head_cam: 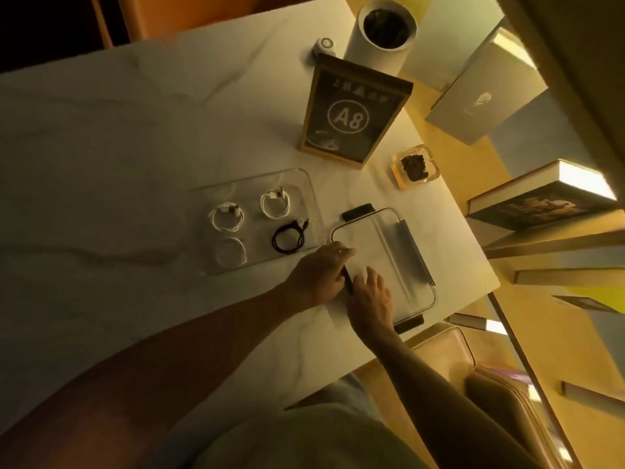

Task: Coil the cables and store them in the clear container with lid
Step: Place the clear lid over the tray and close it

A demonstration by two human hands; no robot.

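Four coiled cables already lie in the clear container, so you've reached for the lid lying just beside it, judging by your hands. Your left hand curls round its near black clip; your right hand rests on the lid, fingers straight

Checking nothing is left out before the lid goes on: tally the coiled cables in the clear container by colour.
White coiled cables: 3
Black coiled cable: 1
Total: 4, all lying inside the clear container; none on the table outside it.
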